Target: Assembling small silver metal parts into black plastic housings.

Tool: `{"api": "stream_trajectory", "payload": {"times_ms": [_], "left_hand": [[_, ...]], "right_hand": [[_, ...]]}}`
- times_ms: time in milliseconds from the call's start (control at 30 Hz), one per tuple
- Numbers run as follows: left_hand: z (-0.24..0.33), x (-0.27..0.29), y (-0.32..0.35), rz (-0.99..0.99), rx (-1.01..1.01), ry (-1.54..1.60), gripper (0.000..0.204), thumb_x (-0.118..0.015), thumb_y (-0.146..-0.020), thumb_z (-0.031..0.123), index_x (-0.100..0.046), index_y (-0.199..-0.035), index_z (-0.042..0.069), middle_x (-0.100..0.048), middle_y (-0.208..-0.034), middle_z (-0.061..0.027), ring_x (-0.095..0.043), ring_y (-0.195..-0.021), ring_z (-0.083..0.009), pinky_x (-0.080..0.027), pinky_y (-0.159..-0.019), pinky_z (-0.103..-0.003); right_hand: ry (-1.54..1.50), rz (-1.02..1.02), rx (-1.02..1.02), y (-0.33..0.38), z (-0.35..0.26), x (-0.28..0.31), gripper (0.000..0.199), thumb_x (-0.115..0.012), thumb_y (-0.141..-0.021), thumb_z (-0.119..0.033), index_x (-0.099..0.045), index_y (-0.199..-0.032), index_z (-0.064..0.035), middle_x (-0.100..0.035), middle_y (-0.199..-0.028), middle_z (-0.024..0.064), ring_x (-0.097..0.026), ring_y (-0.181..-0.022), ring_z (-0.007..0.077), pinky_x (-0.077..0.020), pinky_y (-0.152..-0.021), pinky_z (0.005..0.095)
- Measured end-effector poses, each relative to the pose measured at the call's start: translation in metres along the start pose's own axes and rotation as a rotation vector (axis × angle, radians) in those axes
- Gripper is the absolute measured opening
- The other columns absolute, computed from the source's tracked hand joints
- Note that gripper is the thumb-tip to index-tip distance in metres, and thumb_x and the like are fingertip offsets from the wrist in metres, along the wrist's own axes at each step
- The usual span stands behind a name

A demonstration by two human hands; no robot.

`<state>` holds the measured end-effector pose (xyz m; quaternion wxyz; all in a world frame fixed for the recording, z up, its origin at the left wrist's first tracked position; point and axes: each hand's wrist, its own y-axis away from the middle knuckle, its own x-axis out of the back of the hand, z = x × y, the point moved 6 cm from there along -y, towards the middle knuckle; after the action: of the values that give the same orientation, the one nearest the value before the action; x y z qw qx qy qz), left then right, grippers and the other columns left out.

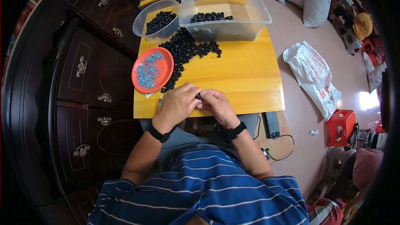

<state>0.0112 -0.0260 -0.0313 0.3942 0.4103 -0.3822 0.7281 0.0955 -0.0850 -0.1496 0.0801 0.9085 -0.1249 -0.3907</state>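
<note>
My left hand (178, 102) and my right hand (218, 106) meet over the table's near edge, fingers closed together around a small black round part (198, 96). Fingers cover most of that part. Beside my left hand lies a thin rod-like tool (160, 100), partly hidden. Farther left sits a red plate (135, 70) heaped with small silvery metal pieces (148, 70), too small to name surely. A loose pile of black ring-like parts (183, 48) spreads past the plate toward the containers.
On the yellow table (246, 75), a round clear tub (139, 21) and a large clear bin (227, 29) hold more black parts. Dark drawers (79, 112) stand close at left. At right are a white sack (310, 75), red stool (341, 127), black device (271, 125) with cable, and a seated person.
</note>
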Motion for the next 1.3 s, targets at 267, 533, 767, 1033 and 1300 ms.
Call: {"api": "stream_trajectory", "payload": {"times_ms": [267, 533, 767, 1033, 1300], "left_hand": [[-0.006, -0.001, 0.003, -0.004, 0.061, 0.089, 0.030, -0.071, -0.078, 0.010, -0.067, -0.108, 0.006, -0.062, -0.090, -0.0115, -0.064, -0.081, -0.0310, -0.052, -0.069, -0.039], [-0.006, -0.002, 0.002, -0.028, 0.018, 0.070, 0.034, -0.073, -0.076, 0.007, -0.068, -0.110, 0.007, -0.060, -0.083, -0.0119, -0.062, -0.073, -0.0295, -0.050, -0.064, -0.037], [-0.011, -0.003, 0.006, 0.068, 0.205, 0.248, 0.022, -0.076, -0.075, 0.003, -0.066, -0.095, 0.002, -0.063, -0.077, -0.0088, -0.062, -0.060, -0.0156, -0.048, -0.055, -0.028], [-0.012, -0.011, 0.015, 0.272, 0.234, 0.283, 0.014, -0.074, -0.075, 0.003, -0.063, -0.083, 0.002, -0.063, -0.070, -0.0104, -0.061, -0.057, -0.0216, -0.047, -0.053, -0.032], [-0.018, -0.009, 0.012, 0.242, 0.202, 0.281, 0.013, -0.074, -0.075, -0.001, -0.065, -0.085, -0.001, -0.064, -0.070, -0.0077, -0.061, -0.057, -0.0124, -0.046, -0.052, -0.025]], "right_hand": [[0.019, -0.032, -0.014, -0.001, -0.004, -0.002, 0.021, -0.060, -0.098, -0.025, -0.064, -0.098, -0.0039, -0.066, -0.085, 0.0003, -0.060, -0.073, 0.0065, -0.0497, -0.070, 0.0203], [0.024, -0.092, 0.049, -0.004, -0.005, -0.006, 0.017, -0.064, -0.093, -0.008, -0.058, -0.109, -0.0026, -0.066, -0.088, 0.0020, -0.061, -0.075, 0.0070, -0.0495, -0.072, 0.0199], [-0.079, -0.033, 0.027, -0.001, -0.006, 0.000, 0.014, -0.065, -0.092, -0.009, -0.061, -0.105, -0.0053, -0.067, -0.085, 0.0013, -0.062, -0.074, 0.0084, -0.0509, -0.071, 0.0220], [-0.188, -0.002, 0.059, 0.002, -0.005, 0.002, 0.010, -0.064, -0.092, -0.009, -0.060, -0.101, -0.0065, -0.067, -0.087, 0.0024, -0.064, -0.076, 0.0100, -0.0529, -0.074, 0.0246], [-0.171, -0.023, 0.041, -0.001, -0.004, 0.005, 0.010, -0.064, -0.094, -0.011, -0.060, -0.101, -0.0051, -0.069, -0.091, 0.0047, -0.066, -0.081, 0.0120, -0.0554, -0.076, 0.0259]]}}
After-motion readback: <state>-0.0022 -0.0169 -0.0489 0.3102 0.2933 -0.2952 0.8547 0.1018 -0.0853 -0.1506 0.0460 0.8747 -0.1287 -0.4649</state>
